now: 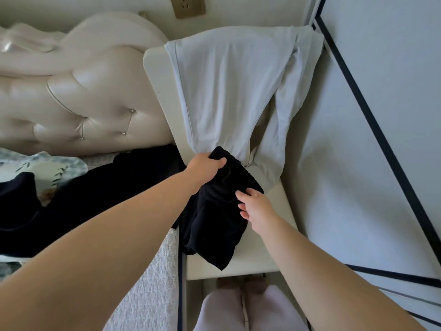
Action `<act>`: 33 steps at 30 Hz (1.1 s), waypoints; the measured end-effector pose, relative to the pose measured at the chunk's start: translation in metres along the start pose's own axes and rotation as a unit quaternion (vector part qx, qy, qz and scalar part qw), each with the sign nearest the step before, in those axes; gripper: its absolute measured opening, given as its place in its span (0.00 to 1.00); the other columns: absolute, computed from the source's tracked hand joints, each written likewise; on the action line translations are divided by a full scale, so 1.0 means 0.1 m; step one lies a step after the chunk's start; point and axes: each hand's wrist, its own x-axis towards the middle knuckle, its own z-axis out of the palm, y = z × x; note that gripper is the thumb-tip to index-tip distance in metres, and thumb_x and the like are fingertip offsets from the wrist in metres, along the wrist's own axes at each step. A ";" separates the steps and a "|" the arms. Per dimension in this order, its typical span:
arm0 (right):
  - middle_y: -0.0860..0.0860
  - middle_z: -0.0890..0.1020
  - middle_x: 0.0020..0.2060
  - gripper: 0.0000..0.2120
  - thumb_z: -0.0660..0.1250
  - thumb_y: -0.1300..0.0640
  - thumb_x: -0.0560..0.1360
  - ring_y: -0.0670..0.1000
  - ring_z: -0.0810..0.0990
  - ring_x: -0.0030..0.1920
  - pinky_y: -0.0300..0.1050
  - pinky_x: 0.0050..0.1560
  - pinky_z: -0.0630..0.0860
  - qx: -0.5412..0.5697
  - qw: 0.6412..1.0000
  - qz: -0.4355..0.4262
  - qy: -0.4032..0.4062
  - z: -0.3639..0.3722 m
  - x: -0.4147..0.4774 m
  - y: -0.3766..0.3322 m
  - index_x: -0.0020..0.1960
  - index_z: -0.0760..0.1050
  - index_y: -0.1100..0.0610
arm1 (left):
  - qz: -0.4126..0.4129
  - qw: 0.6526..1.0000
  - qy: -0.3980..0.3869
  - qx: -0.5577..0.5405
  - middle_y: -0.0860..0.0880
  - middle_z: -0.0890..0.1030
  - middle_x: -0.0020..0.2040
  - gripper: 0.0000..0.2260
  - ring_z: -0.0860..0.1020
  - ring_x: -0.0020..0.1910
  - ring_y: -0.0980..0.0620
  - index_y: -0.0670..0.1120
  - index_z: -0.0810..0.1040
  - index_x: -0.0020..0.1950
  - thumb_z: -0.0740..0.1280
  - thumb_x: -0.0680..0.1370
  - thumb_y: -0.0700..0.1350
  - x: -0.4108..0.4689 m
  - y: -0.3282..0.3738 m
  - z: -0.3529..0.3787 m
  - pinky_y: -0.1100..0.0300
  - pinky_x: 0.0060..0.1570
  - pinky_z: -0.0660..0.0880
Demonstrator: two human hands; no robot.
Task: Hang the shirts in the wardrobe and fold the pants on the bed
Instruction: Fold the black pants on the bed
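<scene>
Your left hand (205,167) is closed around the top of a black garment (214,211), fingers curled over its bunched upper edge just at the middle of the view. Your right hand (254,204), toward 4 o'clock from the left one, lies against the same dark cloth with its fingers loosely spread, touching the ribbed band; whether it actually pinches the fabric, you cannot tell from here. The garment hangs down from your left grip and drapes over the cream bedside surface (250,259), its lower corner reaching toward 6 o'clock.

Above your hands, at 12 o'clock, pale grey pants (226,87) lie spread on that same surface, their legs running up toward the wall, with the black garment overlapping their near end. At 9 o'clock more dark clothing (95,187) lies heaped on the bed (148,283), beside a floral pillow (47,168), with the padded headboard (71,91) at 10 o'clock. The white wardrobe door (370,139) with its dark trim fills the side at 3 o'clock. A wall socket (187,5) sits at 12 o'clock.
</scene>
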 end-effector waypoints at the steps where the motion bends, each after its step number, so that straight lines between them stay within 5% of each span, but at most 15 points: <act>1: 0.47 0.74 0.35 0.10 0.66 0.60 0.76 0.45 0.71 0.34 0.37 0.36 0.72 0.043 0.999 0.014 -0.013 -0.01 0.01 -0.01 0.55 0.72 0.49 | -0.001 1.000 0.003 -0.001 0.45 0.81 0.54 0.11 0.79 0.53 0.46 0.45 0.77 0.56 0.65 0.79 0.50 0.00 -0.01 0.00 0.53 0.58 0.75; 6: 0.39 0.74 0.22 0.15 0.62 0.66 0.74 0.40 0.71 0.25 0.31 0.29 0.69 -0.073 0.993 -0.037 -0.082 -0.06 -0.04 0.06 0.47 0.79 0.48 | -0.003 1.000 0.019 -0.008 0.46 0.80 0.56 0.11 0.78 0.54 0.46 0.46 0.77 0.57 0.64 0.79 0.51 0.06 -0.03 -0.04 0.55 0.57 0.74; 12: 0.38 0.75 0.30 0.21 0.61 0.66 0.75 0.39 0.71 0.32 0.30 0.37 0.66 -0.240 0.940 -0.095 -0.224 -0.16 -0.08 0.19 0.39 0.82 0.41 | 0.002 0.998 0.055 0.017 0.43 0.80 0.55 0.12 0.79 0.54 0.44 0.44 0.77 0.56 0.64 0.79 0.50 0.13 -0.02 -0.02 0.49 0.59 0.75; 16: 0.39 0.80 0.45 0.18 0.61 0.65 0.74 0.41 0.77 0.49 0.30 0.48 0.68 -0.418 0.865 -0.071 -0.269 -0.13 -0.06 0.30 0.39 0.81 0.44 | 0.025 0.997 0.040 0.060 0.42 0.80 0.54 0.08 0.78 0.50 0.45 0.45 0.75 0.51 0.63 0.79 0.50 0.11 -0.02 0.00 0.50 0.57 0.74; 19: 0.43 0.77 0.37 0.10 0.61 0.58 0.75 0.44 0.75 0.39 0.35 0.36 0.68 -0.270 0.956 -0.112 -0.025 -0.16 0.06 0.26 0.37 0.74 0.48 | 0.038 0.996 0.032 0.070 0.41 0.80 0.56 0.08 0.78 0.49 0.46 0.46 0.76 0.50 0.63 0.79 0.50 0.10 -0.03 0.00 0.50 0.57 0.74; 21: 0.43 0.71 0.31 0.11 0.60 0.52 0.77 0.44 0.69 0.32 0.36 0.31 0.63 -0.203 0.964 -0.146 0.088 -0.13 0.17 0.15 0.36 0.67 0.48 | 0.037 0.996 0.031 0.073 0.41 0.81 0.55 0.11 0.80 0.51 0.44 0.42 0.78 0.53 0.64 0.79 0.50 0.08 -0.07 0.01 0.50 0.57 0.75; 24: 0.46 0.69 0.30 0.15 0.63 0.42 0.75 0.47 0.66 0.29 0.39 0.29 0.63 -0.159 0.986 -0.017 0.055 -0.01 0.29 0.03 0.36 0.66 0.51 | 0.056 0.993 0.030 0.095 0.43 0.82 0.52 0.12 0.80 0.49 0.47 0.42 0.79 0.55 0.63 0.79 0.50 0.05 -0.14 0.02 0.53 0.52 0.76; 27: 0.49 0.73 0.34 0.14 0.67 0.45 0.72 0.47 0.67 0.29 0.40 0.28 0.67 -0.150 0.983 0.107 0.003 0.01 0.32 0.07 0.45 0.74 0.56 | 0.073 0.990 0.050 0.108 0.45 0.81 0.50 0.11 0.78 0.46 0.50 0.45 0.78 0.55 0.63 0.79 0.49 0.06 -0.21 0.04 0.55 0.49 0.76; 33: 0.46 0.68 0.24 0.11 0.65 0.59 0.73 0.45 0.66 0.26 0.38 0.33 0.70 0.023 0.999 0.032 -0.018 0.00 0.22 0.05 0.33 0.69 0.54 | 0.072 0.988 0.080 0.107 0.48 0.79 0.46 0.07 0.75 0.41 0.52 0.48 0.75 0.51 0.61 0.80 0.50 0.10 -0.25 0.08 0.56 0.47 0.75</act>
